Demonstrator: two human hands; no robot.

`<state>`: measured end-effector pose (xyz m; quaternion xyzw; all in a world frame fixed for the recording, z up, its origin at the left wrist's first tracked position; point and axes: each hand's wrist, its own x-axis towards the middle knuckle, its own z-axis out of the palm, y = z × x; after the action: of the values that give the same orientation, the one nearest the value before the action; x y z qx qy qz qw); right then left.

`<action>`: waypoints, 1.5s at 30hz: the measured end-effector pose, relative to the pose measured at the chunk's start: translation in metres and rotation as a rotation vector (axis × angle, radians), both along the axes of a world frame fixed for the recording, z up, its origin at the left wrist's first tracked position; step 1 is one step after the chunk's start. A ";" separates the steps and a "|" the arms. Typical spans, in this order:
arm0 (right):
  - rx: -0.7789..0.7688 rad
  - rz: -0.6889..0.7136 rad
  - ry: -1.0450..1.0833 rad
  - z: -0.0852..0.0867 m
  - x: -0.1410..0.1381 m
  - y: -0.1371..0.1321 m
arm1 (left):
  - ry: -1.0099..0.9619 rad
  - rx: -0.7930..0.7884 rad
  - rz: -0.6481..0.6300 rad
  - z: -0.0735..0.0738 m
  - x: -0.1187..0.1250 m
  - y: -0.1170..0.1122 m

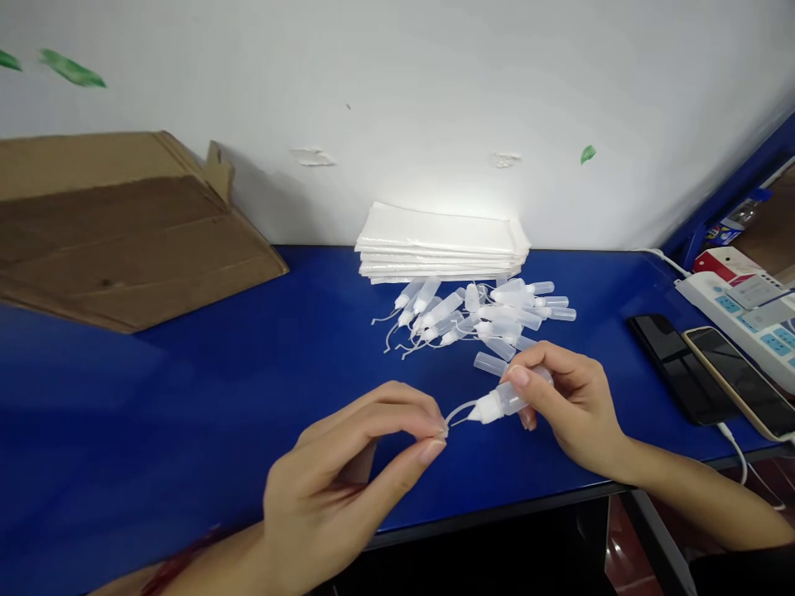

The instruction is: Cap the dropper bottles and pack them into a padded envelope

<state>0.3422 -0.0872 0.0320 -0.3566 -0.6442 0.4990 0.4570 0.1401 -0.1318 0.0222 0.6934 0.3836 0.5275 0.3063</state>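
My right hand grips a small translucent squeeze bottle by its body, tilted so its white cap and thin needle tip point left. A thin white strap curves from the cap toward my left hand. The left thumb and fingertips are pinched together on the strap's free end, whose tip they hide. Just behind the bottle, a heap of similar small bottles with curly straps lies on the blue table.
A stack of white padded envelopes lies against the wall behind the heap. Folded cardboard leans at the left. To the right are a black phone, a second phone and a power strip with cables.
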 end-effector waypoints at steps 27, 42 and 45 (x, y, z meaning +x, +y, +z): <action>0.058 0.137 0.002 0.006 0.002 -0.012 | -0.168 -0.138 -0.208 0.006 -0.003 -0.011; 0.383 0.092 -0.067 0.000 0.005 -0.014 | -0.060 -0.040 -0.119 0.006 -0.004 -0.013; 0.372 0.136 -0.124 -0.005 0.010 -0.014 | 0.095 0.077 -0.055 0.006 -0.006 -0.010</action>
<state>0.3517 -0.1012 0.0269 -0.2518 -0.7747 0.3780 0.4399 0.1339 -0.1420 0.0283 0.7393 0.3579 0.4994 0.2754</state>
